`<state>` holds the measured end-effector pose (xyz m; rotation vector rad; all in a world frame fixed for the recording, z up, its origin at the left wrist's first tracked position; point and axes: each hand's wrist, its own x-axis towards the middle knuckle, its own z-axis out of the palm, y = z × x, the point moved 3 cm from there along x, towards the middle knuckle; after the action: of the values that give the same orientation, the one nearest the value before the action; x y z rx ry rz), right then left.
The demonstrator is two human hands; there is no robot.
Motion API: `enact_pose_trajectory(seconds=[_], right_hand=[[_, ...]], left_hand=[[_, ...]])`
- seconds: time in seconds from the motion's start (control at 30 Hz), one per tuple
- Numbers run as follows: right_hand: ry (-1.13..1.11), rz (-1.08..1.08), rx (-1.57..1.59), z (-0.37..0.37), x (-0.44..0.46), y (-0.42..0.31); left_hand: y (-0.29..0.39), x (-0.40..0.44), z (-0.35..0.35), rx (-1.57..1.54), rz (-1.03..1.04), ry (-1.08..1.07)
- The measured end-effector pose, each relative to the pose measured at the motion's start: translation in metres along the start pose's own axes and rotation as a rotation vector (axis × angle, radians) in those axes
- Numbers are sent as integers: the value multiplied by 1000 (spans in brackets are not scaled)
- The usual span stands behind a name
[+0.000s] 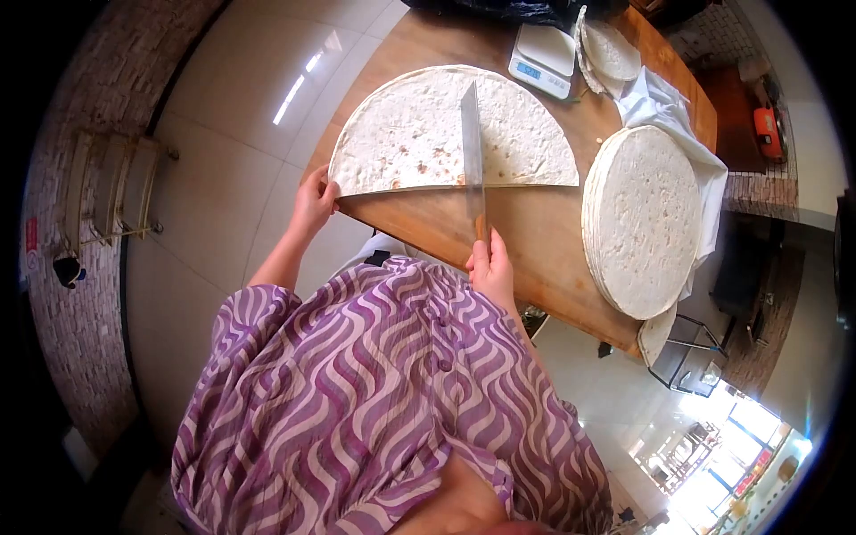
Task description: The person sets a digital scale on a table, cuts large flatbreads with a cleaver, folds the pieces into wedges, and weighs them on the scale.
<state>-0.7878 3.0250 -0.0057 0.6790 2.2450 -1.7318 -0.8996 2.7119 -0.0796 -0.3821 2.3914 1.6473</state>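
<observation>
A half-round stack of thin flatbread [392,134] lies on the wooden table [535,241], its straight edge towards me. My left hand [315,198] pinches the left corner of that stack, thumb on top. In my right hand [490,264] is the wooden handle of a long knife [472,147], closed in the fingers. The blade points away from me across the middle of the half-round stack; whether it touches the bread or hovers just over it is unclear. To the right sits a thick stack of whole round flatbreads [646,223].
A white digital scale [542,61] stands at the table's back, near folded flatbread pieces [611,53] and a black plastic bag [508,11]. White cloth [655,100] lies behind and under the round stack. A metal-framed stand [691,357] is beyond the table's right corner.
</observation>
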Motion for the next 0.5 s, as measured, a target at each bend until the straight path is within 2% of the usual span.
enact_pose_trajectory(seconds=[0.1, 0.2, 0.3, 0.4, 0.5], right_hand=[[22, -54, -43, 3, -2, 2], [17, -71, -41, 6, -3, 2], [12, -74, -29, 8, -5, -3], [3, -36, -59, 9, -8, -11], [-4, -40, -60, 15, -10, -14]], left_hand=[[21, 1, -8, 571, 103, -8], [42, -3, -16, 849, 312, 179], [61, 10, 4, 669, 449, 227], [88, 33, 56, 618, 641, 136], [110, 61, 116, 727, 567, -1]])
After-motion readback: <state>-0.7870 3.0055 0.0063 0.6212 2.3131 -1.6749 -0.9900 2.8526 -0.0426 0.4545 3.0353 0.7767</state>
